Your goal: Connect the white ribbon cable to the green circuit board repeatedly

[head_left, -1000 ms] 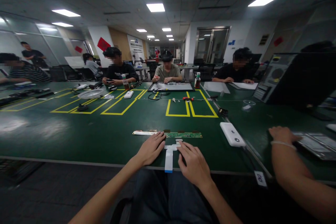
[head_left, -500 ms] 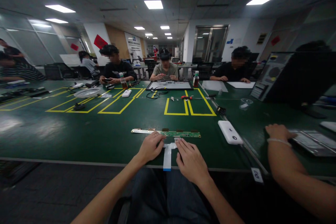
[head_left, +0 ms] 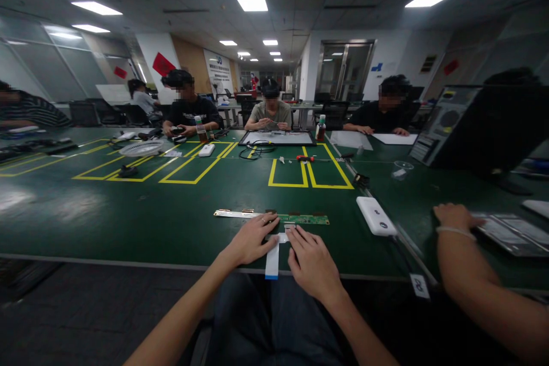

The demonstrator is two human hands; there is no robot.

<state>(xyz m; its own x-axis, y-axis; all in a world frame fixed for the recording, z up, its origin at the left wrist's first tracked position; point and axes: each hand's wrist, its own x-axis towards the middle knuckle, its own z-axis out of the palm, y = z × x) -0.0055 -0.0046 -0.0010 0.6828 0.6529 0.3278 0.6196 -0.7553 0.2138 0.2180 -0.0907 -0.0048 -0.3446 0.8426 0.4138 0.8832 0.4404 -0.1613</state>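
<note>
A long, narrow green circuit board (head_left: 306, 219) lies crosswise on the table in front of me. A white flat ribbon cable (head_left: 271, 263) with a blue end runs from near the board's front edge toward me, its blue end at the table edge. My left hand (head_left: 253, 240) is open, its fingers stretched over the middle of the board and its thumb on the cable. Flat on the cable's far end, beside the board, rest the fingertips of my right hand (head_left: 313, 260), thumb apart. Whether the cable sits in the connector cannot be made out.
A white box (head_left: 376, 216) with a cord lies to the right, by a metal strip. Another person's forearm (head_left: 465, 263) and a silver panel (head_left: 512, 231) are at far right. Beyond lie a red screwdriver (head_left: 305, 158) and yellow tape outlines (head_left: 287, 186). Several people sit opposite.
My left hand has shifted right and forward, its fingers extending onto the board. The cable's blue end has moved slightly left. My right hand stays nearly still.
</note>
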